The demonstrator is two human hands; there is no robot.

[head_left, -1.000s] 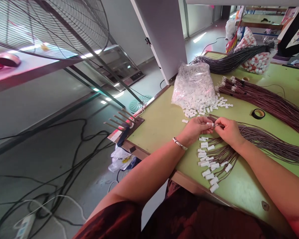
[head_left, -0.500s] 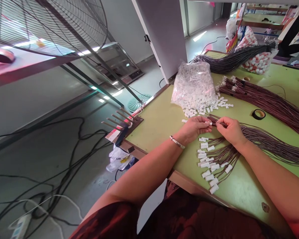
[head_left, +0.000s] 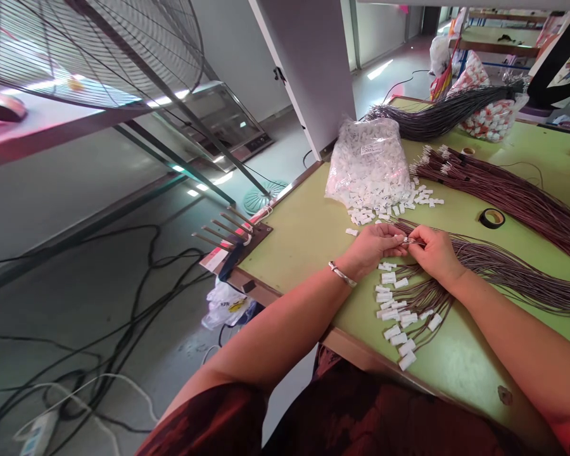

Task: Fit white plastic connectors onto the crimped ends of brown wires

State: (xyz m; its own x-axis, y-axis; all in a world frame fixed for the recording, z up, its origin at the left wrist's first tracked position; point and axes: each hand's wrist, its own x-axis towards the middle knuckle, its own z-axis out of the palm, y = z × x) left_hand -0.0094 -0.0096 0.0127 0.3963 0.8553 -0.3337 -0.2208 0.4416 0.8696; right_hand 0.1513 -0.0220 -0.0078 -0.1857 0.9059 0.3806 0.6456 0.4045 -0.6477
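My left hand [head_left: 382, 246] pinches a small white connector housing [head_left: 405, 240] between thumb and fingertips. Close against it, my right hand [head_left: 434, 253] grips a thin dark wire whose end meets the housing; how deep the end sits is hidden by the fingers. Below the hands, a fan of brown wires [head_left: 437, 296] ends in several white connectors [head_left: 399, 339] lying on the green table [head_left: 294, 240]. More wires of this bundle [head_left: 517, 272] run off to the right under my right forearm.
A clear plastic bag of white housings [head_left: 368, 158] spills loose pieces beyond my hands. Brown wire bundles [head_left: 503, 190], a roll of black tape [head_left: 493, 218] and a black wire bundle [head_left: 437, 117] lie at the right. A pronged rack [head_left: 232, 231] stands at the left corner.
My right hand has moved slightly left, bringing the wire up to the white connector housing. My left hand has shifted a little to the right and still holds the housing.
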